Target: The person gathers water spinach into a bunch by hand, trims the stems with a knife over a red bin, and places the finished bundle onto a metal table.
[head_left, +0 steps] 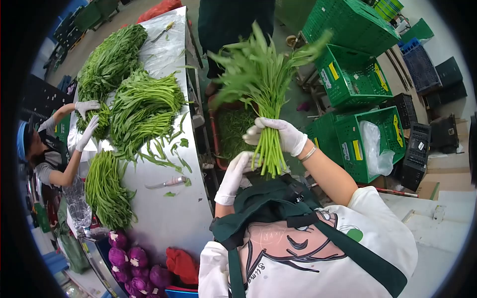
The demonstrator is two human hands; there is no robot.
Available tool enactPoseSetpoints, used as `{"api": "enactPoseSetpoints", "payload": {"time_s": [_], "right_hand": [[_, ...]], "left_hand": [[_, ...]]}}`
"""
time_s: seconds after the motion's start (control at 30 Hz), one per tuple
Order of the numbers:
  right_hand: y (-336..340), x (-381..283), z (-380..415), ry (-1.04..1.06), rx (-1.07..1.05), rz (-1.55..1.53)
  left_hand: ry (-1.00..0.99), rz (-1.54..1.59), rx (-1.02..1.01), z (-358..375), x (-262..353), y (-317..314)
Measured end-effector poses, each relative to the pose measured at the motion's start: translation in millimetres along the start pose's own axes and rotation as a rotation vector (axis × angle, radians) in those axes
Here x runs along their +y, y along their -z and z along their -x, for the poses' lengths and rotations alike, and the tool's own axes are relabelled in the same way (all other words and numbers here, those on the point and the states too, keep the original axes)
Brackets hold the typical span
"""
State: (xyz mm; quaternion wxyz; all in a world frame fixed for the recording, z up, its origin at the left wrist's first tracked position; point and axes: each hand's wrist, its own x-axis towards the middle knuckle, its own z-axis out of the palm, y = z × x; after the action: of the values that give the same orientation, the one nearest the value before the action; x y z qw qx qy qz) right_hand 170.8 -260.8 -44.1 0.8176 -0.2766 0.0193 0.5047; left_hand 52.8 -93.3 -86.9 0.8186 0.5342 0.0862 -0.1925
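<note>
My right hand (280, 135), in a white glove, is closed around the stems of a bunch of leafy greens (261, 79) and holds it upright in front of my chest. The leaves fan out above the fist. My left hand (237, 175), also gloved, sits just below, with its fingers curled against the cut stem ends (272, 164) that stick out under the right hand. I wear a white T-shirt and a dark green apron (278, 208).
A steel table (174, 213) at the left carries piles of greens (144, 107) and a knife (166, 183). A co-worker's gloved hands (87, 119) rest on one pile. Purple cabbages (129, 260) and a red cloth (181, 263) lie near me. Green crates (353, 79) stand at the right, and a red crate of greens (231, 126) below.
</note>
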Motion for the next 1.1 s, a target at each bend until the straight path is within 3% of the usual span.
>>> {"api": "enactPoseSetpoints", "payload": {"time_s": [0.1,0.27,0.33,0.57,0.7,0.83,0.97,1.0,1.1], "right_hand": [[-26,2,-6,-0.028,-0.108,0.055],[-43,5,-9,-0.077,-0.072,0.372],[-54,6,-9,0.009,-0.138,0.344],[-50,19,-18,-0.021,-0.402,0.295],[-43,28,-27,0.025,-0.389,0.461],[-41,42,-27,-0.019,-0.397,0.269],[-41,46,-14,0.009,-0.085,0.732],[-42,57,-20,0.219,0.002,0.756],[-62,55,-18,0.258,0.008,0.79]], "left_hand": [[0.007,0.16,0.029,-2,23,-14],[-0.028,0.593,-0.378,4,54,-39],[0.016,0.644,-0.344,4,42,-36],[0.043,0.669,-0.225,26,47,-46],[-0.012,0.628,-0.063,35,50,-49],[-0.036,0.526,0.097,42,50,-41],[-0.095,0.491,0.187,53,52,-34],[-0.115,0.489,0.209,56,52,-31],[-0.137,0.473,0.269,64,50,-23]]}}
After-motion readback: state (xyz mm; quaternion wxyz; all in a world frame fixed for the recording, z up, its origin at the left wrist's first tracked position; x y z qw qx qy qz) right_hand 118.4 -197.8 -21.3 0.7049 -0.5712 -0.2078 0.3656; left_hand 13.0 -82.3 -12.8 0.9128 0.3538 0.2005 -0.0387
